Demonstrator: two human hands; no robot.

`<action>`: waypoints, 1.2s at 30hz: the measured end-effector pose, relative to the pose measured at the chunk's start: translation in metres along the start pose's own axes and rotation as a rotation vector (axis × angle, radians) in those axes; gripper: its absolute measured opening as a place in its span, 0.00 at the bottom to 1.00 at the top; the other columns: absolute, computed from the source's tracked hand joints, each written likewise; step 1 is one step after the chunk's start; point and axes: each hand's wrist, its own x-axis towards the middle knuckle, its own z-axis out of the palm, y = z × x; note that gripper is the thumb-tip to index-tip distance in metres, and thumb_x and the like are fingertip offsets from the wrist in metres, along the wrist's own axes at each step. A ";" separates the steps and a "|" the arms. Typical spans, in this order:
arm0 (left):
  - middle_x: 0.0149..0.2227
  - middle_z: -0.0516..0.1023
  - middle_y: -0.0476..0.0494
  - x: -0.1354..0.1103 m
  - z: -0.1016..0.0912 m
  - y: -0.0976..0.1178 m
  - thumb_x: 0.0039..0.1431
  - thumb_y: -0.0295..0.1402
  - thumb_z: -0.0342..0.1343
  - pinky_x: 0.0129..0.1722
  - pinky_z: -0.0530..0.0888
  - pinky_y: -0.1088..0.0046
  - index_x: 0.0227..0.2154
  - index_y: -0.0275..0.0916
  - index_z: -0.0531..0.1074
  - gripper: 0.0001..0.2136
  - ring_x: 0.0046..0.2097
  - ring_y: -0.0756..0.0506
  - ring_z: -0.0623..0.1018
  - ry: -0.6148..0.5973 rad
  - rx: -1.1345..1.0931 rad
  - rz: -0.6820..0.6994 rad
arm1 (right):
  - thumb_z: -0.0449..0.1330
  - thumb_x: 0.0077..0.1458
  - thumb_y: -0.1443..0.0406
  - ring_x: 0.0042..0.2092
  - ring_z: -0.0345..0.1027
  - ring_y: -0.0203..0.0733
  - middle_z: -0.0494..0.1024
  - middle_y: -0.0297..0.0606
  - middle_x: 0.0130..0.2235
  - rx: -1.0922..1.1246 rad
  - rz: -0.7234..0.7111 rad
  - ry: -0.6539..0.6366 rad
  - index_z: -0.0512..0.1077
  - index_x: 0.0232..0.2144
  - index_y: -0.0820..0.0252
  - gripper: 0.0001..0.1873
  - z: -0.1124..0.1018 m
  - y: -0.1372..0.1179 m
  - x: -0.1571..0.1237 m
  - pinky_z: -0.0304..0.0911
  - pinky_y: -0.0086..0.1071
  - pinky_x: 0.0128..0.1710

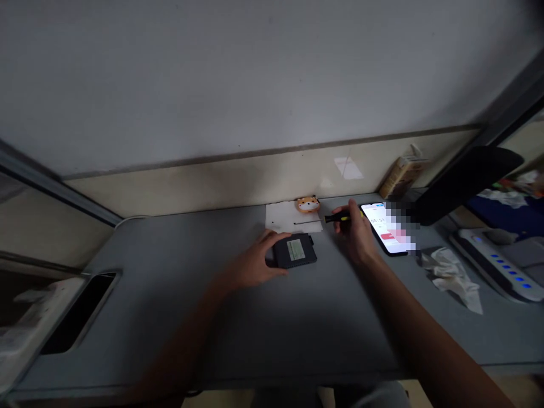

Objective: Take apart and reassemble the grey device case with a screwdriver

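Our left fingers [275, 239] clasp the labelled black case [295, 250], right fingers [353, 209] grip the screwdriver [334, 217]; we want that case flat, the shaft [310, 221] steady!

Left of the black box [305, 256]: left hand [254, 262], blocking that edge; open desk [170, 249] past it. Nearside of box: open desk. Behind: paper [278, 216], toy [308, 205], screwdriver [335, 217] shaft. Right: bare strip, then right hand [356, 231], phone [377, 225], crumpled tissue [454, 277].

A grey desk [170, 328] with a dark rounded slot [80, 316] near its left end meets a far wall [255, 79], grey above a cream lower strip [191, 190]. Frame bars [505, 107] slant at left and right. The light is dim.
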 end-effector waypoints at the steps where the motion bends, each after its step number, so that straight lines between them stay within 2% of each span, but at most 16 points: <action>1: 0.56 0.74 0.41 0.000 0.001 0.001 0.53 0.34 0.71 0.50 0.79 0.65 0.63 0.49 0.67 0.34 0.54 0.40 0.79 0.025 0.011 -0.008 | 0.58 0.48 0.32 0.19 0.58 0.34 0.67 0.30 0.17 0.007 -0.003 -0.003 0.73 0.26 0.55 0.33 0.000 0.000 0.001 0.52 0.32 0.21; 5: 0.52 0.78 0.40 0.002 0.002 -0.001 0.56 0.37 0.69 0.52 0.78 0.62 0.56 0.44 0.72 0.25 0.52 0.40 0.80 0.111 -0.013 -0.028 | 0.59 0.47 0.32 0.20 0.57 0.33 0.68 0.29 0.19 0.082 0.000 -0.025 0.72 0.29 0.55 0.33 0.001 0.000 0.002 0.50 0.31 0.20; 8: 0.46 0.82 0.40 0.005 0.001 -0.004 0.65 0.40 0.58 0.49 0.78 0.64 0.48 0.41 0.77 0.13 0.47 0.41 0.82 0.136 -0.054 -0.064 | 0.63 0.45 0.34 0.21 0.57 0.33 0.69 0.30 0.22 0.145 0.035 -0.053 0.73 0.30 0.54 0.31 0.001 -0.003 0.001 0.49 0.30 0.20; 9: 0.42 0.83 0.41 0.006 0.001 -0.005 0.68 0.41 0.54 0.46 0.78 0.66 0.44 0.40 0.78 0.13 0.44 0.42 0.82 0.152 -0.061 -0.080 | 0.64 0.45 0.35 0.21 0.56 0.33 0.69 0.30 0.22 0.162 0.048 -0.054 0.73 0.30 0.54 0.30 0.000 -0.005 0.001 0.49 0.30 0.20; 11: 0.35 0.82 0.43 0.009 0.004 -0.006 0.72 0.43 0.46 0.40 0.78 0.68 0.34 0.40 0.77 0.18 0.38 0.44 0.81 0.182 -0.070 -0.099 | 0.65 0.46 0.40 0.22 0.56 0.33 0.68 0.31 0.22 0.188 0.060 -0.059 0.73 0.28 0.54 0.25 -0.001 -0.008 0.001 0.50 0.30 0.20; 13: 0.31 0.80 0.45 0.011 0.008 -0.007 0.73 0.44 0.43 0.38 0.77 0.69 0.30 0.40 0.75 0.22 0.35 0.44 0.80 0.216 -0.075 -0.110 | 0.64 0.48 0.45 0.22 0.54 0.34 0.66 0.31 0.21 0.192 0.048 -0.091 0.74 0.26 0.54 0.20 -0.002 -0.010 -0.001 0.51 0.32 0.21; 16: 0.34 0.81 0.44 0.012 0.015 -0.010 0.73 0.45 0.42 0.39 0.77 0.69 0.33 0.40 0.75 0.21 0.37 0.44 0.81 0.247 -0.079 -0.116 | 0.62 0.46 0.53 0.23 0.54 0.35 0.67 0.33 0.24 0.172 0.022 -0.149 0.72 0.23 0.54 0.12 -0.001 -0.013 -0.004 0.52 0.33 0.22; 19: 0.40 0.83 0.42 0.012 0.021 -0.012 0.75 0.43 0.39 0.44 0.78 0.67 0.42 0.41 0.77 0.21 0.43 0.44 0.82 0.327 -0.062 -0.090 | 0.61 0.43 0.57 0.24 0.55 0.36 0.69 0.36 0.28 0.136 0.012 -0.193 0.69 0.20 0.54 0.09 0.002 -0.014 -0.008 0.52 0.34 0.22; 21: 0.42 0.83 0.42 0.012 0.021 -0.013 0.76 0.41 0.37 0.46 0.78 0.67 0.45 0.40 0.76 0.21 0.45 0.45 0.82 0.393 -0.040 -0.059 | 0.60 0.42 0.58 0.25 0.56 0.37 0.68 0.36 0.27 0.102 0.011 -0.235 0.69 0.19 0.54 0.08 0.005 -0.014 -0.011 0.51 0.34 0.22; 26: 0.43 0.81 0.41 0.009 0.015 -0.010 0.74 0.34 0.43 0.47 0.77 0.67 0.47 0.40 0.74 0.14 0.46 0.46 0.81 0.487 0.123 0.121 | 0.58 0.39 0.59 0.24 0.56 0.36 0.67 0.35 0.23 0.036 -0.012 -0.323 0.74 0.19 0.56 0.09 0.010 -0.016 -0.015 0.50 0.34 0.24; 30: 0.42 0.81 0.41 0.006 0.012 -0.007 0.70 0.26 0.47 0.46 0.77 0.68 0.47 0.39 0.74 0.11 0.45 0.46 0.80 0.525 0.277 0.256 | 0.58 0.38 0.59 0.24 0.56 0.36 0.67 0.35 0.22 0.013 0.008 -0.323 0.76 0.18 0.57 0.10 0.011 -0.018 -0.018 0.49 0.34 0.24; 36: 0.41 0.81 0.42 0.007 0.013 -0.009 0.68 0.23 0.46 0.45 0.77 0.70 0.45 0.40 0.74 0.12 0.43 0.47 0.81 0.528 0.367 0.277 | 0.58 0.40 0.58 0.24 0.57 0.37 0.68 0.36 0.22 0.019 0.016 -0.306 0.75 0.19 0.56 0.10 0.011 -0.017 -0.016 0.50 0.34 0.24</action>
